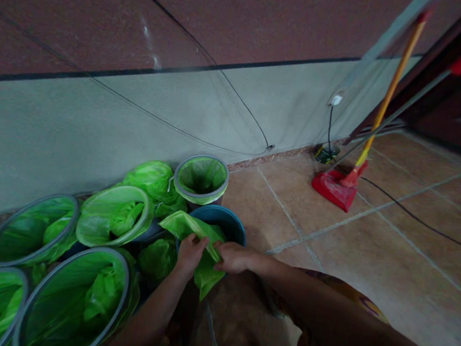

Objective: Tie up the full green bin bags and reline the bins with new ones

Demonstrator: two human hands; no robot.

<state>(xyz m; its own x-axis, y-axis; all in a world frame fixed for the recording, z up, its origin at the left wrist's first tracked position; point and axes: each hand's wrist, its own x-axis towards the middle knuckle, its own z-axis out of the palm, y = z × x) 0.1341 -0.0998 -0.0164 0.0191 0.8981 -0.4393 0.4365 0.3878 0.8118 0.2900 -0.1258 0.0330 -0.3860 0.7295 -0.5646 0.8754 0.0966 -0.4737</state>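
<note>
Between my two hands is a green plastic bag (187,224), folded flat along its upper edge, with a corner hanging down below my fingers. My left hand (190,253) pinches the folded edge from the near left. My right hand (234,257) is closed on the same bag a little to the right. Behind and beneath the bag stands a blue bin (238,224), its rim partly covered by the bag and my hands. No liner shows over the part of its rim in view.
Several bins lined with green bags crowd the left, including a grey-rimmed bin (199,197) by the wall. A tied green bag (152,177) lies behind them. To the right stand a red dustpan (332,189), a yellow-handled broom (388,96) and a black cord (414,210) across the tiles.
</note>
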